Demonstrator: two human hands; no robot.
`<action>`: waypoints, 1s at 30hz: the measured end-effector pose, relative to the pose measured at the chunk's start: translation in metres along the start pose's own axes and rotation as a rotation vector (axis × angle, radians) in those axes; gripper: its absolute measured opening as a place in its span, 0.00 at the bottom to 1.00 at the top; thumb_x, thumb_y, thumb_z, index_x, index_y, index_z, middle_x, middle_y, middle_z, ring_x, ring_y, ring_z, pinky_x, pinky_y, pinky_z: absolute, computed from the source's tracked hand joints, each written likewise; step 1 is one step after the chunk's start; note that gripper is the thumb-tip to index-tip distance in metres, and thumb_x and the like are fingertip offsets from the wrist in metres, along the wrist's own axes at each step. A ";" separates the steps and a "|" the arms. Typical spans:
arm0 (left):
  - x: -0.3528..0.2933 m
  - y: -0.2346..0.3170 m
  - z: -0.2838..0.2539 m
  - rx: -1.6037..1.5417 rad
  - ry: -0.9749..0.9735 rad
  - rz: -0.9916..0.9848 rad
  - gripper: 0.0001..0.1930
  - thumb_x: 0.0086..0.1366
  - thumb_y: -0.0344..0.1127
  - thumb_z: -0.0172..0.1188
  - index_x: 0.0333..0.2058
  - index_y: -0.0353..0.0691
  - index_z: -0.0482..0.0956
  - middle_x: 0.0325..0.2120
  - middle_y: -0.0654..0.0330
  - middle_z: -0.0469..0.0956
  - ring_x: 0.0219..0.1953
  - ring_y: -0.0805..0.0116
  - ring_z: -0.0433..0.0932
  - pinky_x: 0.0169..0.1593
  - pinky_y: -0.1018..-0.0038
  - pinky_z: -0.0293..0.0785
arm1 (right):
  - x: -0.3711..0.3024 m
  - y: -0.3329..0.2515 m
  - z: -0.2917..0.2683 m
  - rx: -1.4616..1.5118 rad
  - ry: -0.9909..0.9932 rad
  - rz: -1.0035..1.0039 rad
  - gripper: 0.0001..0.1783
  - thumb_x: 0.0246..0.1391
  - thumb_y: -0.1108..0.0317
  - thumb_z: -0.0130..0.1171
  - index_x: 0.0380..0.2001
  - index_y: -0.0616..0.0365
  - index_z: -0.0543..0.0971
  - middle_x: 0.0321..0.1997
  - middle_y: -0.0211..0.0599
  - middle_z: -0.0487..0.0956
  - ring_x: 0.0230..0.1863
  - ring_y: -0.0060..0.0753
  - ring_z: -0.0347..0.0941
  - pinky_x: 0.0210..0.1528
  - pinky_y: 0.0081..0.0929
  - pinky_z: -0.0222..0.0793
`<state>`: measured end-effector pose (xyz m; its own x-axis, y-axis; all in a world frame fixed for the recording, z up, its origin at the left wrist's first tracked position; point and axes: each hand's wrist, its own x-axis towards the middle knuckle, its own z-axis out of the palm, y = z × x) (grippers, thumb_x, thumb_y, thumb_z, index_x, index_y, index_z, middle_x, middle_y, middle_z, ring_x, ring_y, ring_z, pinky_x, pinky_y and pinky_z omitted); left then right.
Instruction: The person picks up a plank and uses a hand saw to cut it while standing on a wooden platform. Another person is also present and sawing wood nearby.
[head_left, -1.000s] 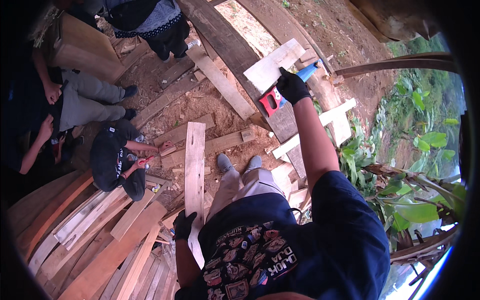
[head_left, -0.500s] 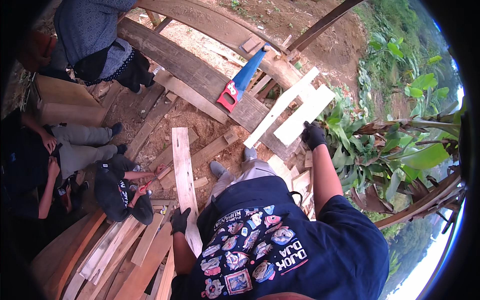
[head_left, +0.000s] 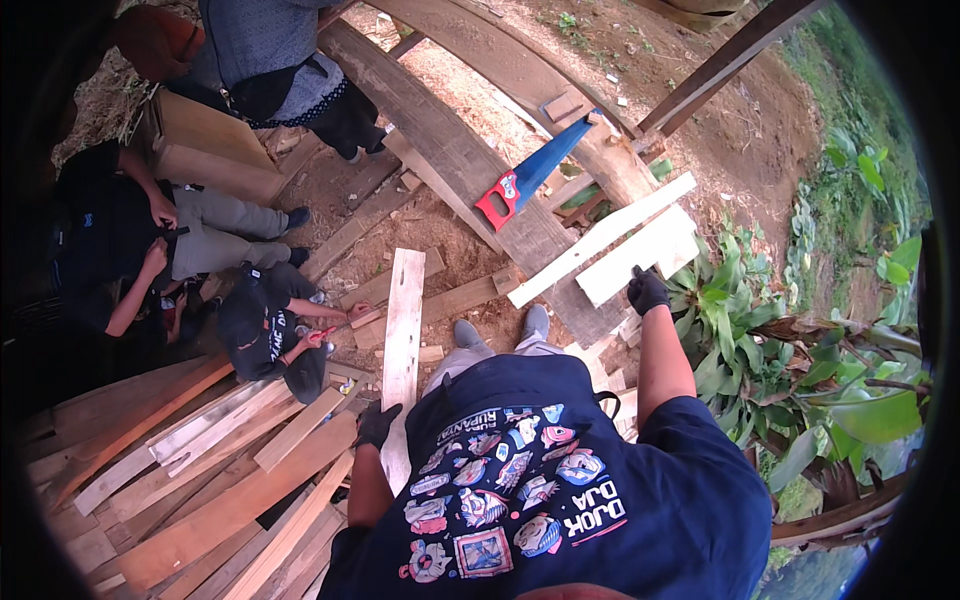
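short pale board (head_left: 638, 258) has moved w/ the gloved right hand (head_left: 648, 292): a sec ago it was over the handsaw (head_left: 545, 162), now it's at the near right end of a dark weathered plank (head_left: 440, 150), alongside a narrow pale strip (head_left: 600, 240). can't tell if it rests there or is held up. right-hand fingers are bent at the board's near edge, 1 fingertip showing on top; can't tell if they grip or just touch. gloved left hand (head_left: 374, 426) is closed on the left edge of a long pale board (head_left: 402, 330), which sticks out in front, its lower end by the wearer's navy t-shirt (head_left: 620, 470). handsaw, red handle & blue blade, lies across the plank, well apart from both hands, its tip reaching a thick log (head_left: 622, 172). lower left: pile of loose boards (head_left: 215, 545), mixed browns. nr the pile, a crouching person (head_left: 255, 335) in dark clothes & cap has a red tool (head_left: 314, 340), too small to make out. upper left: a person in black (head_left: 110, 235) & a person in a grey-blue top (head_left: 270, 70). right side: big green leaves (head_left: 715, 340).
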<state>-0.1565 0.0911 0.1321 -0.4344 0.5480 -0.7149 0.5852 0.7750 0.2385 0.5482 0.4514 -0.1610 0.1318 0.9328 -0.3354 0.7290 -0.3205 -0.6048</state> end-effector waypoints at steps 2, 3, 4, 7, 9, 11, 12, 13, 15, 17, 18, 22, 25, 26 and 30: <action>-0.008 0.044 -0.012 0.011 -0.034 0.005 0.38 0.61 0.64 0.69 0.59 0.38 0.83 0.58 0.40 0.83 0.62 0.40 0.79 0.66 0.51 0.72 | -0.001 0.033 -0.006 0.027 -0.015 0.128 0.22 0.64 0.59 0.56 0.58 0.53 0.82 0.50 0.53 0.84 0.50 0.59 0.81 0.54 0.50 0.78; -0.015 0.039 -0.016 0.013 -0.032 -0.018 0.39 0.61 0.65 0.69 0.59 0.38 0.83 0.58 0.40 0.83 0.62 0.40 0.79 0.66 0.51 0.72 | -0.007 0.025 0.006 0.100 -0.046 0.152 0.21 0.65 0.59 0.57 0.57 0.53 0.83 0.47 0.53 0.84 0.47 0.58 0.81 0.52 0.49 0.78; -0.012 0.034 -0.011 -0.015 -0.041 -0.020 0.39 0.61 0.65 0.69 0.59 0.37 0.83 0.58 0.39 0.83 0.62 0.40 0.79 0.66 0.51 0.72 | -0.004 0.023 0.001 0.126 -0.045 0.150 0.19 0.65 0.59 0.59 0.55 0.53 0.83 0.44 0.52 0.84 0.45 0.56 0.81 0.49 0.48 0.78; 0.002 0.007 0.009 -0.116 0.035 -0.015 0.38 0.60 0.63 0.71 0.56 0.33 0.85 0.52 0.40 0.86 0.59 0.43 0.83 0.65 0.53 0.74 | -0.008 -0.007 -0.021 0.759 -0.103 0.455 0.08 0.68 0.61 0.63 0.43 0.52 0.82 0.30 0.43 0.80 0.29 0.42 0.75 0.33 0.40 0.73; -0.036 0.021 -0.008 -0.244 -0.003 0.017 0.34 0.63 0.61 0.70 0.56 0.37 0.86 0.53 0.42 0.86 0.59 0.44 0.82 0.64 0.54 0.75 | -0.037 -0.101 -0.026 1.097 -0.036 0.858 0.15 0.71 0.61 0.64 0.28 0.50 0.74 0.17 0.28 0.66 0.14 0.25 0.58 0.16 0.28 0.57; -0.021 -0.005 0.005 -0.158 0.021 -0.024 0.37 0.63 0.63 0.70 0.58 0.36 0.84 0.55 0.41 0.84 0.61 0.44 0.81 0.64 0.54 0.74 | -0.042 -0.118 -0.040 1.147 -0.117 0.877 0.13 0.73 0.61 0.60 0.32 0.48 0.73 0.15 0.28 0.62 0.13 0.26 0.55 0.15 0.27 0.55; -0.002 0.006 0.012 -0.152 0.018 0.021 0.38 0.63 0.64 0.70 0.58 0.37 0.84 0.56 0.41 0.84 0.62 0.44 0.80 0.65 0.54 0.74 | -0.032 -0.098 -0.058 1.151 -0.130 0.874 0.12 0.75 0.60 0.58 0.34 0.45 0.72 0.14 0.26 0.60 0.12 0.26 0.54 0.15 0.29 0.56; 0.007 0.016 0.016 -0.180 0.005 0.046 0.39 0.63 0.65 0.69 0.59 0.36 0.83 0.57 0.41 0.83 0.62 0.43 0.80 0.65 0.54 0.73 | -0.028 -0.088 -0.068 1.119 -0.097 0.850 0.13 0.75 0.60 0.57 0.32 0.43 0.71 0.13 0.25 0.60 0.12 0.26 0.54 0.15 0.29 0.57; 0.002 0.009 0.020 -0.151 0.044 0.019 0.40 0.63 0.66 0.68 0.60 0.37 0.83 0.58 0.41 0.83 0.63 0.44 0.80 0.67 0.55 0.72 | -0.043 -0.114 -0.068 1.130 -0.125 0.866 0.19 0.75 0.59 0.57 0.26 0.42 0.70 0.12 0.24 0.61 0.12 0.26 0.57 0.16 0.28 0.60; 0.003 -0.016 0.039 -0.056 0.129 -0.016 0.39 0.65 0.67 0.67 0.60 0.37 0.83 0.58 0.41 0.83 0.62 0.44 0.80 0.67 0.55 0.71 | -0.047 -0.131 -0.066 1.112 -0.144 0.885 0.22 0.74 0.54 0.58 0.23 0.44 0.70 0.13 0.24 0.62 0.14 0.25 0.60 0.16 0.27 0.61; 0.002 -0.027 0.040 -0.090 0.104 -0.025 0.40 0.64 0.68 0.67 0.60 0.36 0.82 0.58 0.41 0.82 0.63 0.44 0.80 0.67 0.54 0.71 | -0.054 -0.142 -0.062 1.074 -0.131 0.902 0.24 0.74 0.52 0.59 0.22 0.45 0.70 0.13 0.24 0.63 0.14 0.25 0.61 0.16 0.26 0.61; 0.017 -0.007 0.024 -0.143 0.037 -0.040 0.45 0.62 0.70 0.67 0.63 0.35 0.79 0.63 0.40 0.78 0.67 0.44 0.75 0.70 0.55 0.68 | -0.047 -0.117 -0.077 1.207 -0.227 0.826 0.19 0.72 0.50 0.60 0.29 0.48 0.75 0.17 0.24 0.67 0.16 0.26 0.64 0.17 0.21 0.63; 0.035 -0.008 0.018 -0.208 0.024 -0.009 0.42 0.60 0.69 0.69 0.60 0.38 0.83 0.59 0.42 0.82 0.64 0.44 0.78 0.68 0.55 0.72 | -0.035 -0.102 -0.083 1.134 -0.128 0.763 0.20 0.69 0.47 0.64 0.48 0.51 0.77 0.42 0.33 0.79 0.43 0.36 0.79 0.34 0.29 0.76; 0.034 -0.015 0.013 -0.248 0.012 -0.010 0.42 0.59 0.69 0.70 0.59 0.39 0.84 0.59 0.42 0.83 0.64 0.45 0.79 0.66 0.54 0.73 | -0.041 -0.116 -0.078 1.082 -0.087 0.795 0.25 0.68 0.46 0.64 0.55 0.53 0.75 0.52 0.37 0.78 0.52 0.42 0.78 0.41 0.35 0.77; 0.051 -0.015 -0.007 -0.357 0.044 0.066 0.37 0.61 0.65 0.71 0.57 0.38 0.86 0.54 0.44 0.86 0.59 0.46 0.83 0.64 0.56 0.75 | -0.056 -0.140 -0.085 1.103 -0.018 0.829 0.35 0.68 0.44 0.65 0.66 0.56 0.72 0.71 0.40 0.72 0.67 0.43 0.71 0.59 0.40 0.73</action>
<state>-0.1920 0.1094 0.0971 -0.4372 0.6074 -0.6632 0.3406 0.7943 0.5030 0.4958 0.4576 0.0037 0.2473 0.4072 -0.8792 -0.4634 -0.7472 -0.4764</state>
